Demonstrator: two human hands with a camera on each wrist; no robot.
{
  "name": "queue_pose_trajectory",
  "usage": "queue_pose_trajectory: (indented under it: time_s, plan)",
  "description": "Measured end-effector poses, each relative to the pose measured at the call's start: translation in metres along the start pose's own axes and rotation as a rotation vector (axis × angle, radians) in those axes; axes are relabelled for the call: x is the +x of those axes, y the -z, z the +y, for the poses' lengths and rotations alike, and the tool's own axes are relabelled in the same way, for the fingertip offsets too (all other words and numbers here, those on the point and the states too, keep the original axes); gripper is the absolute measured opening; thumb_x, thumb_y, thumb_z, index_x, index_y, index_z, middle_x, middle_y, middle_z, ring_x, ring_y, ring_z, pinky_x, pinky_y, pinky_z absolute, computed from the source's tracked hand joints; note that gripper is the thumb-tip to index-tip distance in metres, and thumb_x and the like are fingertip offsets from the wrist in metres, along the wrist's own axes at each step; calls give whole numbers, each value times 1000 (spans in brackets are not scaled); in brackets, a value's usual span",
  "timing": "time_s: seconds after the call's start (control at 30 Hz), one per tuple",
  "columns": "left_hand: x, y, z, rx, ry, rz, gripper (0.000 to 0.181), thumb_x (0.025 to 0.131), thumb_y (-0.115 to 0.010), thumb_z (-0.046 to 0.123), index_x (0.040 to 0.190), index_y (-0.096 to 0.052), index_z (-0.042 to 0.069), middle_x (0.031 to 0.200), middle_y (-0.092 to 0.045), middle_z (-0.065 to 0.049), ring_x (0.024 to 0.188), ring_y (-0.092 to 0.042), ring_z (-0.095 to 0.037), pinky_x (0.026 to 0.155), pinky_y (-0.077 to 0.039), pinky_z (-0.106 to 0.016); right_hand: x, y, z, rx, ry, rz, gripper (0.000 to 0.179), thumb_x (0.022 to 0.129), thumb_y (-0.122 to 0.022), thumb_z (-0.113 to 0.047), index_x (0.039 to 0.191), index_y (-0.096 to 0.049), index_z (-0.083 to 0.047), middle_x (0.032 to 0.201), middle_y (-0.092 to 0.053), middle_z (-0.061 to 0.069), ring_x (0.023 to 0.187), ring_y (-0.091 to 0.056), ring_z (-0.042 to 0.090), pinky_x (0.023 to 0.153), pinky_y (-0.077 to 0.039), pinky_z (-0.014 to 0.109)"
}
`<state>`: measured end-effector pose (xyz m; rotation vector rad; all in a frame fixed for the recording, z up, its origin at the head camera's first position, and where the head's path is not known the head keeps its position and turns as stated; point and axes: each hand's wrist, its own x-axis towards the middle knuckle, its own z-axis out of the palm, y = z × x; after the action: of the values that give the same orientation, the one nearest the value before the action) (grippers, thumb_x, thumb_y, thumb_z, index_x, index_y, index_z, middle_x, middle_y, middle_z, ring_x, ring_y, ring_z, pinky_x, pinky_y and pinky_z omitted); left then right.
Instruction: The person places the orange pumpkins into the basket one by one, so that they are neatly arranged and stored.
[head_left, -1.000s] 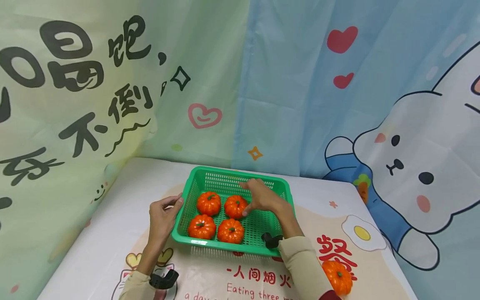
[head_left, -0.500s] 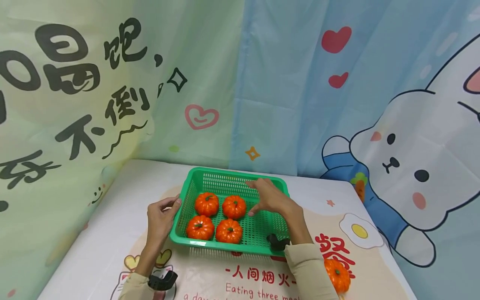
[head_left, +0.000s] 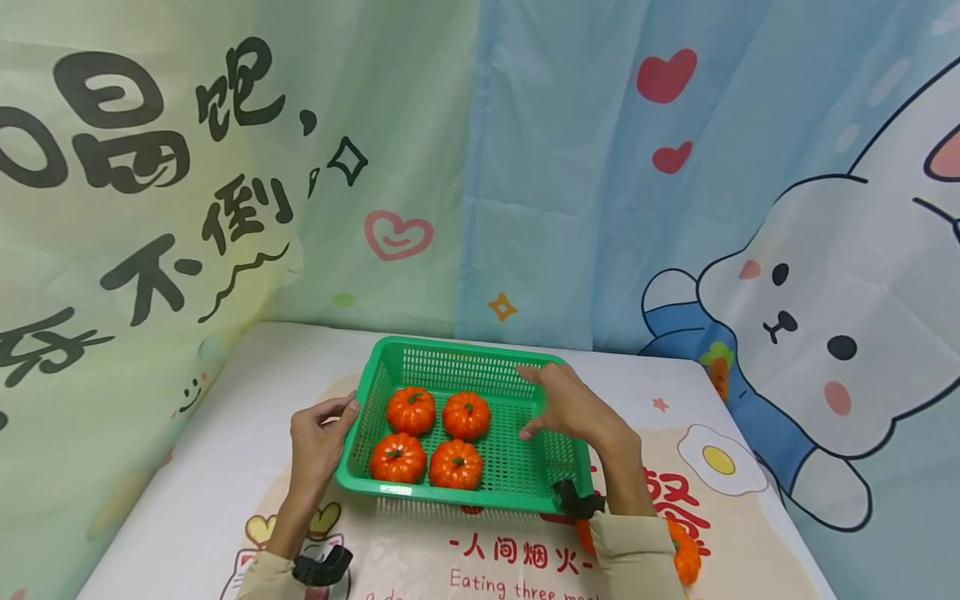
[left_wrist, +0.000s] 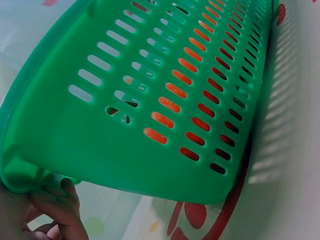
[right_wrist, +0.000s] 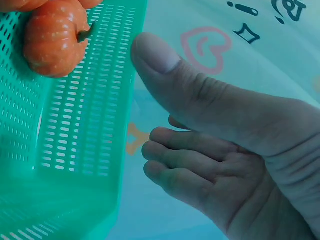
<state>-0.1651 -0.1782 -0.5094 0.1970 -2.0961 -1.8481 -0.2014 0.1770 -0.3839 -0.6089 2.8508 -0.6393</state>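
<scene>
A green plastic basket (head_left: 495,497) with slotted walls stands on the table, its left part holding several small orange pumpkins (head_left: 467,416). At the basket's left rim my left hand (head_left: 317,442) grips the edge between thumb and fingers; in the left wrist view, curled fingers (left_wrist: 57,207) show under the rim's corner. My right hand (head_left: 573,404) hovers over the basket's right part, thumb and fingers spread apart with nothing between them. The right wrist view shows this hand (right_wrist: 215,140) beside the basket wall, apart from the nearest pumpkin (right_wrist: 56,40).
Outside the basket, another orange pumpkin (head_left: 684,552) lies on the printed tablecloth (head_left: 517,575) by my right sleeve (head_left: 633,550). A bit of orange shows on that sleeve's other side. A printed curtain (head_left: 532,183) hangs behind the table.
My right hand has drawn away to the right from the back pumpkin it was at, fingers spread. The left hand keeps its grip on the rim. The view has shifted slightly.
</scene>
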Motion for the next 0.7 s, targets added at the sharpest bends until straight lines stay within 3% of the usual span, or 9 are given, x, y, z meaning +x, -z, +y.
queue_pose_trajectory:
  time_s: [0.17, 0.37, 0.7]
  plan:
    - [1, 0, -1, 17, 2, -1, 23, 103, -73, 4, 120, -79, -11, 115, -78, -35, 63, -71, 0, 61, -60, -15, -15, 3, 6, 12, -2, 34, 96, 74, -103, -16, 156, -56, 2, 159, -59, 23, 143, -57, 44, 114, -54, 60]
    - [1, 0, -1, 24, 7, -5, 23, 103, -73, 3, 120, -78, -11, 120, -77, -33, 63, -71, 1, 62, -59, -15, -34, 8, 16, 28, -66, 65, 96, 75, -102, -25, 156, -58, -1, 152, -66, 22, 136, -55, 47, 112, -53, 65]
    - [0, 0, 2, 5, -4, 3, 22, 103, -74, 4, 119, -79, -11, 116, -78, -34, 64, -71, -1, 61, -59, -15, -54, 14, 29, 33, -105, 102, 95, 78, -101, -23, 157, -56, 1, 147, -69, 24, 136, -54, 50, 111, -50, 72]
